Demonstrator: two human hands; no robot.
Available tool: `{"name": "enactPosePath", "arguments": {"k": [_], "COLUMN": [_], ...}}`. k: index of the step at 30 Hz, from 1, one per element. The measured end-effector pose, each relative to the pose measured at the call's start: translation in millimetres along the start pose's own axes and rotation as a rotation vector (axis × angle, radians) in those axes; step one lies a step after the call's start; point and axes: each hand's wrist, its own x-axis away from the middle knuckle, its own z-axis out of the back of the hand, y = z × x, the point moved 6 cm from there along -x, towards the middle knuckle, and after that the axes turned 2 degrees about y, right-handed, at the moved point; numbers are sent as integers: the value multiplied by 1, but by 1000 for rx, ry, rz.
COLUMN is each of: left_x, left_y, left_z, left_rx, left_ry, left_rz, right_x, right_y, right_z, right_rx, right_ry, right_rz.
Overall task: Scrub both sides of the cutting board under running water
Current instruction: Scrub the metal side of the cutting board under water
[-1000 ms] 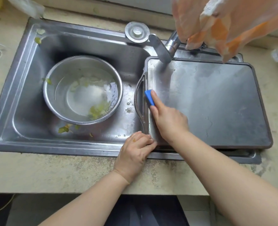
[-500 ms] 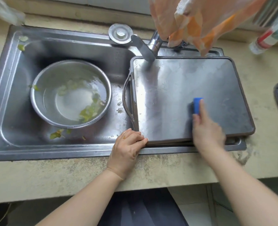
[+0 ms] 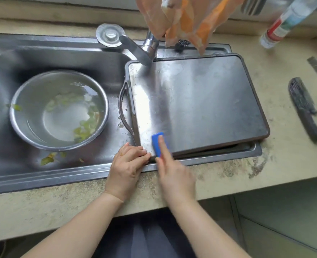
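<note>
Sink [image 3: 47,174]: steel, set in tabletop [image 3: 284,161]. Cutting board [image 3: 200,101]: flat over the sink's right part, long axis left-right, handle pointing left, wet. Bowl [image 3: 59,108]: left basin, holding water and green scraps. Faucet [image 3: 141,51]: spout over the board's far-left corner. Left hand [image 3: 127,168]: fingers curled on the board's near-left corner. Right hand [image 3: 174,175]: fingers pressing blue sponge [image 3: 156,142], now near-left; half a second ago mid-board.

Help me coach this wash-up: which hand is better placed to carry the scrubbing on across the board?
Probably the right hand: it presses the blue sponge onto the cutting board at its near left corner. The left hand grips that corner's edge, steadying the board over the sink.
</note>
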Motion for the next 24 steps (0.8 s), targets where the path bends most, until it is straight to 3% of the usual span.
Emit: {"name": "enactPosePath", "arguments": {"k": [3,6,8,9,11,14,16,18,20,24], "left_x": [0,0,0,0,-1,0,0,-1,-1,-1], "left_y": [-2,-2,-1,-1,-2,-1,-2,-2,0,-1], "left_z": [-1,-3,-4,-4,-2,-2,-2,-2,-1,-1], "left_rx": [8,14,10,12,15,5,12,13,9,15], "left_ry": [0,-4,-6,-7,-2,-9,-4,0,5,2], "left_rz": [0,6,1,2,1,-11,7,27,22,14], "right_x": [-4,-20,-20,-18,-8,9,-3,-12,-4,19], "right_y": [22,109,121,101,30,-9,35,95,102,20], "right_z": [11,59,65,53,11,-2,14,44,48,0], "right_rx": [69,6,-85,-107,-43,29,33,-104,-264,-162], "right_ry": [46,92,171,159,4,9,-15,58,134,-54], "right_rz": [80,-254,-398,-372,-147,102,35,-240,-379,-13]}}
